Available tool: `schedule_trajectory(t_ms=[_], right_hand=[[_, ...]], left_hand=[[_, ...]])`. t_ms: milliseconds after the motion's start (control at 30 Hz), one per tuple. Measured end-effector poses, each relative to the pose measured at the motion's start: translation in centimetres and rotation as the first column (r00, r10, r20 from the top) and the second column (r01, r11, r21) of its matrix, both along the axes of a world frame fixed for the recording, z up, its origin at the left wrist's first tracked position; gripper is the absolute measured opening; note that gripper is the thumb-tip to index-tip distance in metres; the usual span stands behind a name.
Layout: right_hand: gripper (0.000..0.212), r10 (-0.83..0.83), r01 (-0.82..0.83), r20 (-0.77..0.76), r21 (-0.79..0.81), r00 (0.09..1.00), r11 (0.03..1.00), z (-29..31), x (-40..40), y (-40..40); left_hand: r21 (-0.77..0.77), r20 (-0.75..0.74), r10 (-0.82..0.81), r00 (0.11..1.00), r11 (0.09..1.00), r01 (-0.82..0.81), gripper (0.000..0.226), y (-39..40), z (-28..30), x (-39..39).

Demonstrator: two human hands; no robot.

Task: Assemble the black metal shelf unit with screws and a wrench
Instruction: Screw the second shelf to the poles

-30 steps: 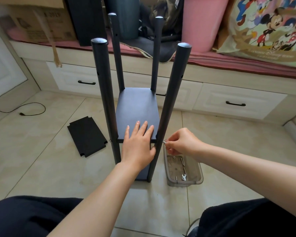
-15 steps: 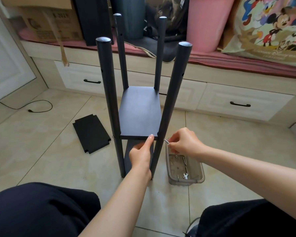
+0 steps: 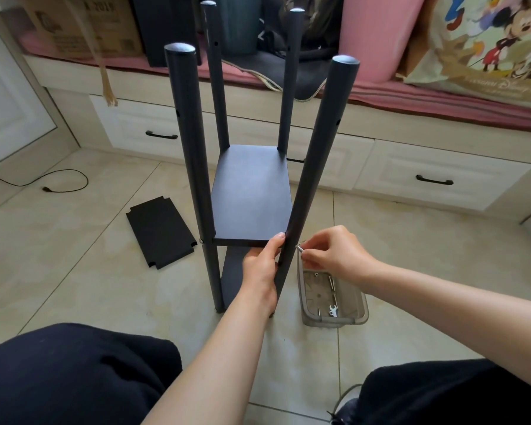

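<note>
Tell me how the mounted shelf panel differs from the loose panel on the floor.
The mounted shelf panel sits raised between the four posts; the loose panel lies flat on the tile, left of the unit. The left hand holds the mounted panel's front edge; nothing touches the loose one. The loose panel's corner notches show; the mounted panel's corners meet the posts. Both are black rectangles.
</note>
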State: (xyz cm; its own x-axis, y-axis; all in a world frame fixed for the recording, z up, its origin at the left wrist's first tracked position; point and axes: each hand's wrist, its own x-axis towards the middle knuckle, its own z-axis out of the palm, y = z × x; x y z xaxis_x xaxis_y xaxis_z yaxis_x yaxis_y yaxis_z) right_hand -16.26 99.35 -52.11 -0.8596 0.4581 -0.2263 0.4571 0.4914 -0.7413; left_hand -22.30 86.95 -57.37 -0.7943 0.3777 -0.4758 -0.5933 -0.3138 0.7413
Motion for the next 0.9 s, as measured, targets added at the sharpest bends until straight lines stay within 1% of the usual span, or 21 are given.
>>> schedule_trajectory(t_ms=[167,267,367,433,467,567,633,667,700,767,800,833,900], right_hand=[[0.004,-0.073,0.076,0.026,-0.154,0.997,0.985,-0.2,-0.2,-0.1],[0.005,-0.065,0.067,0.014,-0.126,0.998,0.99,-0.2,-0.3,-0.1],[0.007,-0.034,0.034,0.001,-0.052,0.999,0.998,-0.2,-0.1,-0.1],[0.007,-0.015,0.015,-0.005,-0.006,1.0,1.0,-0.3,-0.1,-0.2],[0.008,-0.019,0.019,-0.007,-0.011,1.0,1.0,-0.3,-0.2,-0.1],[0.006,-0.064,0.065,0.013,-0.138,0.998,0.988,-0.3,-0.2,0.0],[0.006,-0.07,0.073,0.024,-0.179,0.997,0.981,-0.2,-0.2,0.1],[0.006,-0.059,0.062,0.025,-0.165,0.998,0.984,-0.1,-0.2,0.1],[0.007,-0.035,0.037,0.023,-0.11,0.999,0.993,0.0,-0.1,0.1],[0.009,0.058,-0.059,0.013,0.101,0.998,0.993,0.2,-0.1,0.1],[0.011,0.108,-0.109,0.016,0.205,0.994,0.973,0.4,-0.1,0.0],[0.012,0.144,-0.144,0.021,0.274,0.989,0.951,0.5,-0.1,-0.1],[0.013,0.167,-0.167,0.029,0.317,0.986,0.934,0.6,-0.2,-0.1]], left_hand=[[-0.001,-0.025,-0.007,1.0,1.0,0.007,0.029,0.2,-0.4,-0.1],[-0.014,-0.046,-0.016,0.999,1.0,0.015,0.032,0.3,-0.7,-0.2],[-0.034,-0.059,-0.011,0.998,0.999,0.009,0.033,0.5,-1.1,-0.3],[-0.049,-0.074,0.003,0.997,0.999,-0.006,0.031,0.6,-1.2,-0.4],[-0.055,-0.082,0.011,0.997,0.998,-0.016,0.029,0.7,-1.3,-0.4],[-0.071,-0.093,0.039,0.995,0.996,-0.046,0.021,0.8,-1.3,-0.3],[-0.08,-0.088,0.052,0.995,0.995,-0.059,0.014,1.0,-1.3,-0.2],[-0.088,-0.084,0.053,0.995,0.994,-0.06,0.013,1.0,-1.3,-0.1],[-0.094,-0.081,0.053,0.995,0.994,-0.061,0.013,1.1,-1.4,-0.2],[-0.09,-0.08,0.057,0.995,0.994,-0.064,0.015,1.2,-1.6,-0.2],[-0.085,-0.083,0.061,0.995,0.994,-0.068,0.015,1.2,-1.7,-0.3],[-0.082,-0.088,0.063,0.994,0.994,-0.07,0.014,1.2,-1.8,-0.3],[-0.078,-0.097,0.061,0.993,0.995,-0.069,0.015,1.1,-1.9,-0.3]])
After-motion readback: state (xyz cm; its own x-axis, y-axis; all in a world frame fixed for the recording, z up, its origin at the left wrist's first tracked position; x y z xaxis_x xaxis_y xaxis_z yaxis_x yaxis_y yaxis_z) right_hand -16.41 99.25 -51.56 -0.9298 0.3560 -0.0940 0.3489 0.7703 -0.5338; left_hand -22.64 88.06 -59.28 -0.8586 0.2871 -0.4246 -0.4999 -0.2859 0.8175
